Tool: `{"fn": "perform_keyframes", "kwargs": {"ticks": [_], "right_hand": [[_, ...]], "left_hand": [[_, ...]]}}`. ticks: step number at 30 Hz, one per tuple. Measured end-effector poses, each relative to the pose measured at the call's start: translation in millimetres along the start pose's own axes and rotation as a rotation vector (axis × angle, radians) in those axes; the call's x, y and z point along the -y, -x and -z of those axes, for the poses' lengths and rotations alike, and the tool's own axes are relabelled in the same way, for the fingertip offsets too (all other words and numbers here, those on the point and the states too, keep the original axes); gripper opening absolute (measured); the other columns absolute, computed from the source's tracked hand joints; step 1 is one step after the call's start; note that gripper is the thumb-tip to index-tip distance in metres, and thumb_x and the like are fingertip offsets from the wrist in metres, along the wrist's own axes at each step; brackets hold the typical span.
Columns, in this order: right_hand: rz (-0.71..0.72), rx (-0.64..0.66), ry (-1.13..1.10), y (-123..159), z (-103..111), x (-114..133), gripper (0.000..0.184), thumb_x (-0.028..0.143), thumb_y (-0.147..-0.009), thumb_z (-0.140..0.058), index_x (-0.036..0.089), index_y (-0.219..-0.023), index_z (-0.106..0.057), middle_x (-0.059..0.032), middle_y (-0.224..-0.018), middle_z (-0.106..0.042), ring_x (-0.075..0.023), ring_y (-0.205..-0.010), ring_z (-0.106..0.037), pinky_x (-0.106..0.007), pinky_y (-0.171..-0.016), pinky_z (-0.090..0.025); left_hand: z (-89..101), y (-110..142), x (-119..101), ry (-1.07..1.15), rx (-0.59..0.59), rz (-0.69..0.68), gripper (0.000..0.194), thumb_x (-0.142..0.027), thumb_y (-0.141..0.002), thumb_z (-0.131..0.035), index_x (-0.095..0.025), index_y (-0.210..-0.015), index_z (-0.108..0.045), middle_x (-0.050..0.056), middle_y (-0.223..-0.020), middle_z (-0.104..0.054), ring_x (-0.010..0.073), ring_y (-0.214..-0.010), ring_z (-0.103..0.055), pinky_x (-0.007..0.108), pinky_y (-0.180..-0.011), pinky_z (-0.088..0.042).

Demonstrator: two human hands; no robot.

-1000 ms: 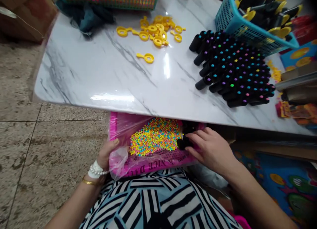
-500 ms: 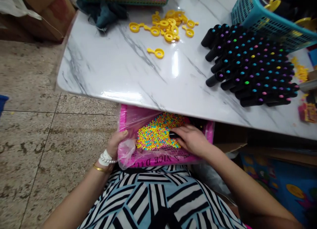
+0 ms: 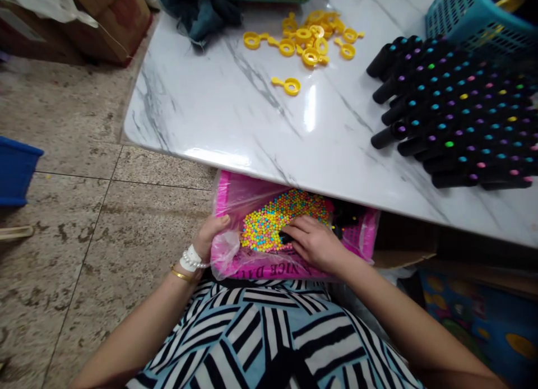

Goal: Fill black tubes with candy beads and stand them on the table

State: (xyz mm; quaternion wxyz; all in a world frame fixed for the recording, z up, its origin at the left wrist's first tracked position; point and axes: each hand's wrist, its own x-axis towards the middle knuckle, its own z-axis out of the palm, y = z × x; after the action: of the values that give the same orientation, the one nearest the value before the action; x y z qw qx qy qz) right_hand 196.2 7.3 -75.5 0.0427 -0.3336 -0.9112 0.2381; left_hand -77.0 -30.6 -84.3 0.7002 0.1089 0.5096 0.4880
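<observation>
A pink basket lined with clear plastic sits on my lap, partly under the table edge. Small multicoloured beads are heaped inside it. My left hand is closed around the basket's left rim, with the thumb over the plastic. In the beads, my right hand pinches a small black tube; its far end dips among them. Dark pieces lie at the basket's right side, partly hidden by the table.
On the marbled table lie yellow ring-shaped pieces with tabs and a dark cloth. Rows of black tubes with coloured ends stand at right, before a teal basket. A blue object is on the floor.
My right hand has moved left within the basket, and the black tube now sits lower in the beads. My left hand keeps its hold. The whole view has shifted.
</observation>
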Motion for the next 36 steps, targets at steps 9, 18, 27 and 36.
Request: {"fn": "perform_keyframes", "kwargs": {"ticks": [9,18,27,36], "right_hand": [[-0.106,-0.206,-0.476,5.9,16.9,0.3,0.034,0.009,-0.079,-0.060,0.021,-0.111,-0.066,-0.0063,-0.109,-0.071,-0.0187,-0.100,-0.068,-0.033,-0.087,-0.057],[-0.113,-0.447,-0.489,32.6,68.2,15.7,0.039,0.010,-0.080,-0.064,0.023,-0.116,-0.061,-0.0071,-0.115,-0.071,-0.0212,-0.107,-0.068,-0.039,-0.094,-0.056],[-0.588,-0.896,0.305,20.5,113.9,-45.7,0.023,0.038,-0.079,-0.075,0.022,-0.091,-0.065,-0.0028,-0.082,-0.065,-0.0214,-0.077,-0.060,-0.036,-0.072,-0.051],[-0.193,-0.380,0.253,38.2,69.6,1.8,0.003,0.025,-0.090,-0.066,0.022,-0.088,-0.067,-0.0032,-0.081,-0.068,-0.0171,-0.071,-0.058,-0.031,-0.065,-0.046]], "left_hand": [[-2.7,3.1,-1.5,0.022,-0.040,0.014,0.036,-0.037,-0.054,-0.086,-0.016,-0.082,-0.076,0.009,-0.087,-0.078,0.0346,-0.097,-0.072,0.040,-0.085,-0.060],[3.6,0.0,-3.2,-0.016,-0.082,0.089,0.038,-0.039,-0.051,-0.089,-0.017,-0.079,-0.076,0.005,-0.070,-0.076,0.0248,-0.068,-0.072,0.031,-0.064,-0.061],[4.2,2.1,-4.6,0.003,-0.103,0.109,0.038,-0.038,-0.055,-0.088,-0.015,-0.082,-0.076,0.009,-0.079,-0.079,0.0307,-0.074,-0.075,0.038,-0.074,-0.062],[6.8,2.1,-3.7,0.010,-0.119,0.126,0.038,-0.037,-0.049,-0.090,-0.016,-0.078,-0.077,0.008,-0.076,-0.078,0.0337,-0.081,-0.075,0.039,-0.076,-0.063]]}}
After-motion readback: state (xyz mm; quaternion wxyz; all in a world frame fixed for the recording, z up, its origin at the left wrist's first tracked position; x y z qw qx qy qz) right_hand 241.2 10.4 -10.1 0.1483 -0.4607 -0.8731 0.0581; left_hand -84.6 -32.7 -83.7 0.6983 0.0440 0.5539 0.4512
